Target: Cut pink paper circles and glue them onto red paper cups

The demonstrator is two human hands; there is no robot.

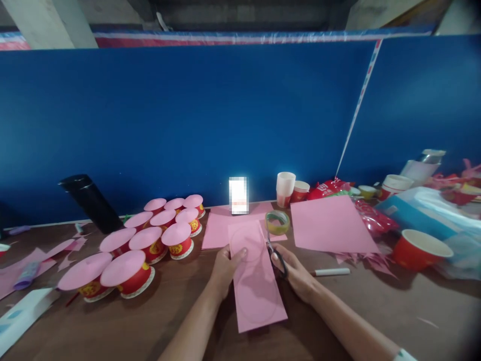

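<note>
My left hand (228,268) grips the left edge of a long pink paper strip (259,286), thumb on top. Two faint circles are drawn on the strip, one above the other. In my right hand (291,268) is a pair of scissors (277,256) with dark handles, its blades at the strip's upper right edge. A roll of tape (278,230) lies just beyond the scissors. Behind the strip, a pink sheet (217,230) rests on the table.
Left stand several red paper cups topped with pink discs (123,268) and a black bottle (92,203). On the right are a pink sheet (332,225), a marker (332,272), a red cup (415,258) and a plastic bag (462,245). A blue partition (225,115) rises behind.
</note>
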